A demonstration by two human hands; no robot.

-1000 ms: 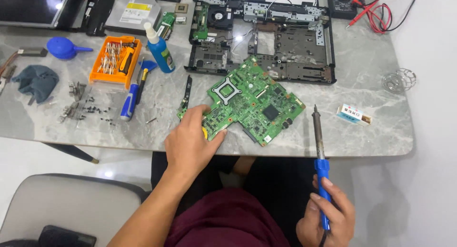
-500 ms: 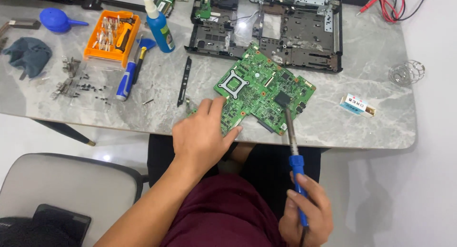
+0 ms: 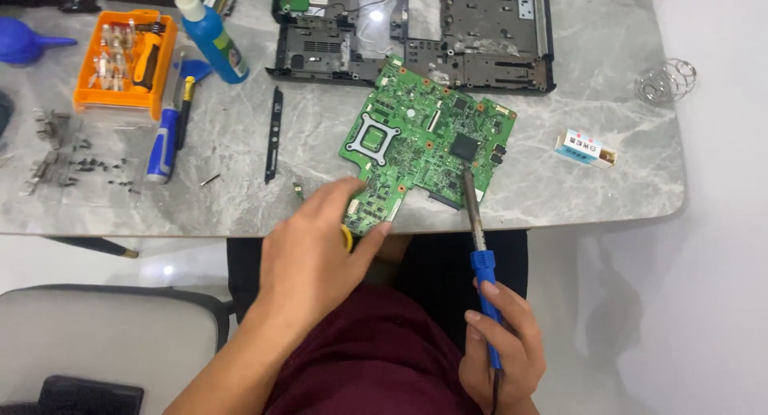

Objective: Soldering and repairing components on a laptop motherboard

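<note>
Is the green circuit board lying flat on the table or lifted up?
Flat: the green circuit board lies on the marble table, its near edge under the left hand.

Grey marble table (image 3: 560, 199); white floor (image 3: 704, 303); grey chair (image 3: 96, 335) at left.

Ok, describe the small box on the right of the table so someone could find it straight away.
Start at the green board near the front edge of the marble table. Look right, past the soldering iron: the small box lies alone there. It is white with blue and red marks, unlike the wire coil behind it.
</note>
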